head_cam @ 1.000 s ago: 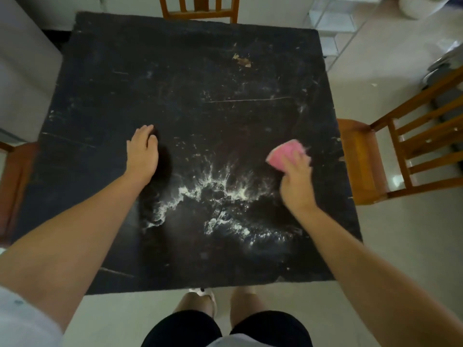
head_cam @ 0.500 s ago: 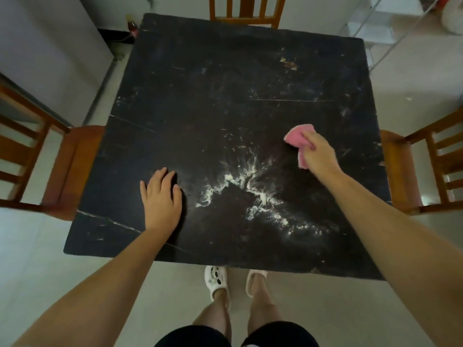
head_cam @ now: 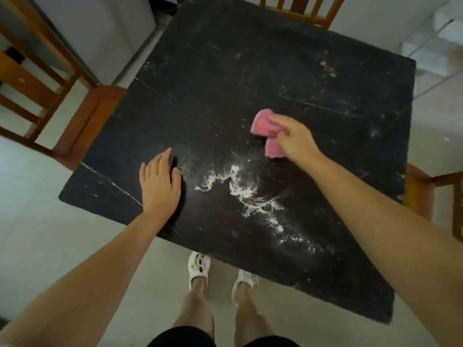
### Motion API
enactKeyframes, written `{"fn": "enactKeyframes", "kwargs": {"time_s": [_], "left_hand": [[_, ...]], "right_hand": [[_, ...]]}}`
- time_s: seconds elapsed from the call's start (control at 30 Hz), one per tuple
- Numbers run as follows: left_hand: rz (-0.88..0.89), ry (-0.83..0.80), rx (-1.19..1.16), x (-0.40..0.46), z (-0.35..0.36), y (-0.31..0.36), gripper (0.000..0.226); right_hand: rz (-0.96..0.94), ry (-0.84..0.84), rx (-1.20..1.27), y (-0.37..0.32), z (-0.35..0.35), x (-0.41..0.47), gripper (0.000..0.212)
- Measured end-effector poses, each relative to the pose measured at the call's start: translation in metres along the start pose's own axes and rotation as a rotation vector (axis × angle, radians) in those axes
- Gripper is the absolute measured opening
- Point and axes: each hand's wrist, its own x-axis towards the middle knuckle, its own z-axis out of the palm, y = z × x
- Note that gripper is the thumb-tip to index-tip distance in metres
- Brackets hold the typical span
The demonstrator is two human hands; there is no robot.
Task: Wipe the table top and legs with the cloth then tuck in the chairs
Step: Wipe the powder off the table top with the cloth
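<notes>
Two hands over table (head_cam: 250,71): left hand (head_cam: 160,182) flat on the top, fingers straight; right hand (head_cam: 295,140) grips pink cloth (head_cam: 264,125) just beyond white powder (head_cam: 240,186). Step: wiping the top, likely early. Next calls for sweeping cloth through powder; chairs (head_cam: 45,78) stand untucked.

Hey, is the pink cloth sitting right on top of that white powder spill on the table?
No, the cloth, gripped by the right hand, sits just beyond the white powder, which lies nearer the person.
</notes>
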Motion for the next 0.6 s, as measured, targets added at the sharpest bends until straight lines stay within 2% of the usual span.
{"fn": "enactKeyframes", "kwargs": {"time_s": [0.07,0.13,0.23,0.3,0.4,0.47,0.53,0.6], "left_hand": [[-0.069,0.057,0.015,-0.017,0.003,0.000,0.043],[-0.130,0.094,0.030,-0.031,0.006,-0.001,0.043],[-0.204,0.119,0.053,-0.041,0.009,0.001,0.043],[-0.261,0.128,0.061,-0.046,0.011,0.003,0.043],[-0.340,0.162,0.051,-0.055,0.014,0.007,0.043],[-0.347,0.194,0.054,-0.059,0.017,0.010,0.042],[-0.356,0.227,0.043,-0.060,0.018,0.009,0.042],[-0.364,0.244,0.027,-0.059,0.018,0.007,0.042]], "right_hand": [[-0.028,-0.056,-0.172,0.015,0.001,0.020,0.049],[-0.158,-0.125,-0.271,0.022,0.027,0.006,0.054],[-0.423,-0.244,-0.261,0.013,0.064,-0.053,0.058],[-0.513,-0.358,-0.261,0.007,0.075,-0.088,0.055],[-0.490,-0.487,-0.114,-0.007,0.068,-0.102,0.046],[-0.437,-0.422,-0.018,-0.027,0.057,-0.077,0.044],[-0.450,-0.352,-0.039,-0.049,0.056,-0.035,0.047],[-0.484,-0.399,-0.118,-0.070,0.073,0.002,0.052]]}}
